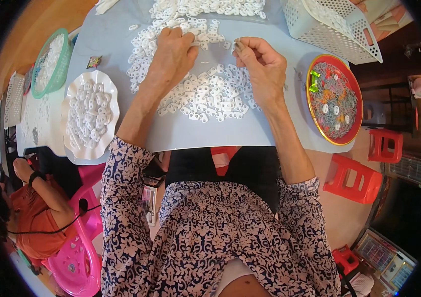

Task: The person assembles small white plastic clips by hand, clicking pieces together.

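Plastic pieces [205,94], small and white, lie heaped on the table [275,133] at six o'clock from both hands; left hand [173,54] rests palm-down, fingers loosely curled upon them, right hand [265,64] pinches one small piece [238,45].

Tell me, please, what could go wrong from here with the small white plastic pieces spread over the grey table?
The loose heap of small white plastic pieces reaches close to the near edge of the grey table; a sweep of the left hand could push some off. The right hand pinches one tiny piece at its fingertips, easily dropped. The white scalloped plate, piled with pieces, overhangs the table's left edge and might tip if bumped.
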Available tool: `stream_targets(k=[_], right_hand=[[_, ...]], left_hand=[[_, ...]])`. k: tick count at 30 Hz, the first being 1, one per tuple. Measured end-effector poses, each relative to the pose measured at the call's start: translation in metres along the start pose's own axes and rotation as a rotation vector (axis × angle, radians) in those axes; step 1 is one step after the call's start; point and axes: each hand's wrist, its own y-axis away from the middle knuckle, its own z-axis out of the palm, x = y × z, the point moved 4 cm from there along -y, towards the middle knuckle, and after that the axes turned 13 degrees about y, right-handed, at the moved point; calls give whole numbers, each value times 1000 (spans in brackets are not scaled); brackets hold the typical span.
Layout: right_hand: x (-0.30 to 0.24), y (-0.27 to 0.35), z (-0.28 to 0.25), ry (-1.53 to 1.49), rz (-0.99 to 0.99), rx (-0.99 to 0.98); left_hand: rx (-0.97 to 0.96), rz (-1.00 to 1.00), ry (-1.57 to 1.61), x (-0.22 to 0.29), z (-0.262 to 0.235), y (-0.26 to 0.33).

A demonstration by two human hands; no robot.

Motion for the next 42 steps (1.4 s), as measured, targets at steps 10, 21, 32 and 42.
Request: stream_targets(k=[10, 21, 32, 42], right_hand=[[0, 0, 4, -6, -20, -65], [2, 1, 10, -175, 15, -195], [4, 1, 4, -116, -59, -121], [-1, 5, 9, 27, -112, -146]], left_hand=[[-76, -543, 776, 26, -4, 9], [-38, -478, 967, 28, 4, 8], [-103, -627, 1207, 29, 4, 9], [10, -777, 1372, 22, 7, 11]])
